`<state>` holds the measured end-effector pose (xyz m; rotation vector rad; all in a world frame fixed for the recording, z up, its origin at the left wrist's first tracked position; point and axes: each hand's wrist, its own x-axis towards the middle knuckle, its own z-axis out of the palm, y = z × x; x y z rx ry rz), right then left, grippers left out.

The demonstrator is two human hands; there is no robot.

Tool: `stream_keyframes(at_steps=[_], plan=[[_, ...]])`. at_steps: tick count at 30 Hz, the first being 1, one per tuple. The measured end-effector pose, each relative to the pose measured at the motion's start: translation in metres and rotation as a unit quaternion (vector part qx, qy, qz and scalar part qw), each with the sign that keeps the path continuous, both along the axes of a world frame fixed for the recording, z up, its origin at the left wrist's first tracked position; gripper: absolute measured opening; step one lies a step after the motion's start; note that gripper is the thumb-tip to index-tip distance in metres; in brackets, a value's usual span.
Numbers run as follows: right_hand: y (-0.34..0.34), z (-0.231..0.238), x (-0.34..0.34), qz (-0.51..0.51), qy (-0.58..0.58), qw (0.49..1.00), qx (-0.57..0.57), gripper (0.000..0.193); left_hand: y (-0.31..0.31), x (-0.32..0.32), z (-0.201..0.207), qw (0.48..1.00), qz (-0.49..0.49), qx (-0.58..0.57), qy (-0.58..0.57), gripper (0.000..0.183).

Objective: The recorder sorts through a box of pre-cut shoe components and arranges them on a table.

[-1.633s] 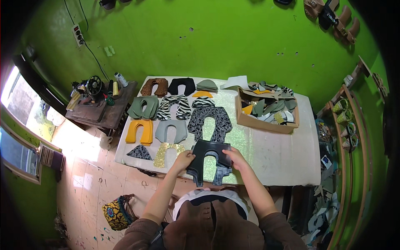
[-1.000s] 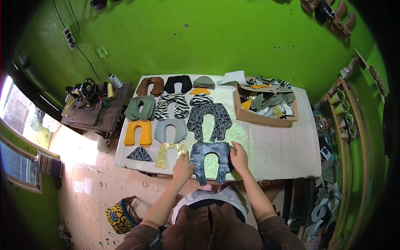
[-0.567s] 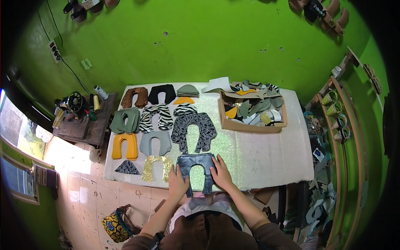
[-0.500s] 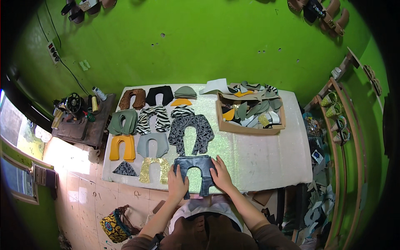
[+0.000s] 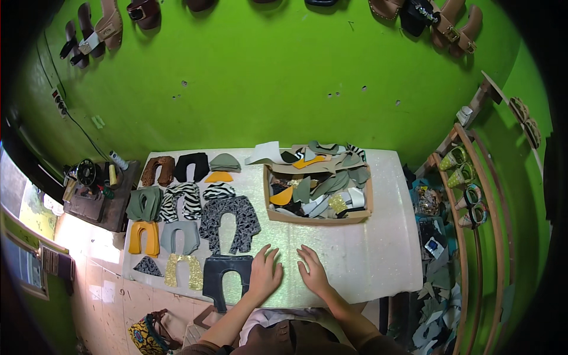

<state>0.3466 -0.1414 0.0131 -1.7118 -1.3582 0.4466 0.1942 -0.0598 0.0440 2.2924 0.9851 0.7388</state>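
1. Landmark: the cardboard box (image 5: 313, 220), sitting on the pale table (image 5: 387, 254). Mixed scraps (image 5: 322, 187) fill it loosely, some heaped above its back rim.
2. My left hand (image 5: 266, 273) is on the near side of the box, in line with its left end. Fingers loosely parted, slightly bent, nothing in them.
3. My right hand (image 5: 313, 273) is on the near side of the box, about its middle. Fingers half curled and apart, also empty. Cannot tell if either palm rests on the table.
4. Dark arch-shaped piece (image 5: 213, 275): left of the box and nearer me, just beside my left hand; contact unclear. One leg pokes past the table's near edge; the other runs partly behind my wrist.
5. Main risk, I judge: that overhang. A brushing wrist or forearm could drag the piece crooked or off.
6. Black-and-grey patterned pieces (image 5: 211, 226), left of the box, lie close above the dark piece; a careless push away from me could rumple them.
7. Lesser risk: knocking the box, which could spill loose scraps among the laid-out shapes.
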Motion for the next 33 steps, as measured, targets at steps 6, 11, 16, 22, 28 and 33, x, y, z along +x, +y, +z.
stream_keyframes(at_steps=[6, 11, 16, 22, 28, 33], plan=[[0.004, 0.014, 0.044, 0.007, 0.072, 0.997, 0.025, 0.031, 0.008, 0.051, 0.005, 1.000, -0.001, 0.010, -0.022, 0.040], [0.014, 0.035, 0.088, -0.014, 0.074, 0.994, 0.082, 0.027, 0.022, 0.086, 0.019, 0.997, 0.010, 0.039, -0.064, 0.037], [0.039, 0.051, 0.133, -0.031, 0.075, 0.990, 0.115, 0.023, 0.061, 0.110, 0.028, 0.995, 0.011, 0.066, -0.072, 0.036], [0.081, 0.077, 0.195, -0.062, -0.004, 0.987, 0.146, 0.018, 0.120, 0.144, 0.049, 0.992, -0.024, 0.119, -0.028, 0.033], [0.140, 0.066, 0.287, -0.189, -0.117, 0.964, 0.144, 0.021, 0.171, 0.204, 0.071, 0.993, -0.041, 0.111, -0.019, 0.035], [0.186, 0.049, 0.333, -0.260, -0.140, 0.955, -0.037, 0.042, 0.224, 0.236, 0.032, 0.998, 0.007, 0.023, 0.063, 0.045]])
